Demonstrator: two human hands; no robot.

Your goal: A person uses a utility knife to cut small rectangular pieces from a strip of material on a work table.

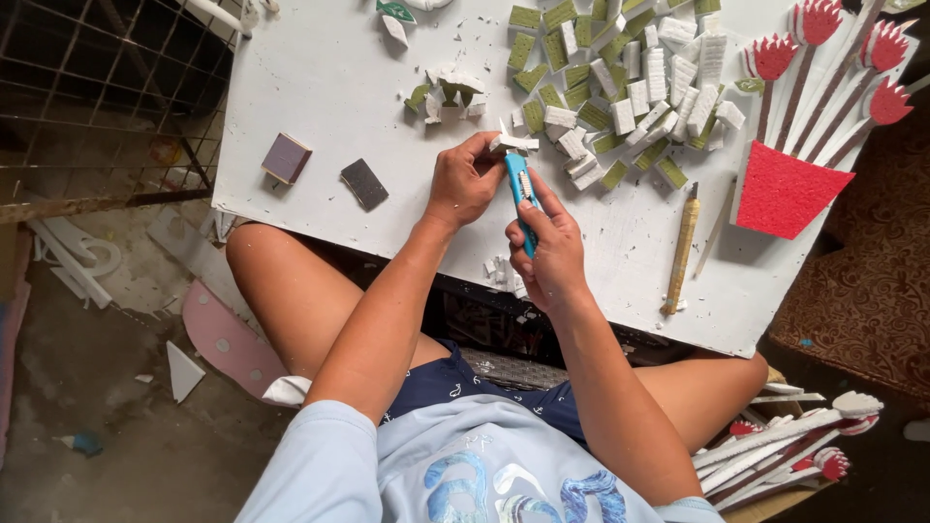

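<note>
My left hand (463,181) pinches a small white foam piece (512,143) just above the white board table (329,87). My right hand (548,250) grips a blue utility knife (520,189), its blade end up against the foam piece. Behind the hands lies a heap of several green-faced and white foam blocks (620,87). A smaller cluster of foam scraps (448,92) sits to the left of that heap.
A purple block (286,158) and a dark sanding pad (364,183) lie at the left. A wooden-handled tool (681,250) lies at the right, beside a red foam pot with red-tipped stems (785,189). More stems (785,446) rest by my right knee. Wire mesh (97,87) stands left.
</note>
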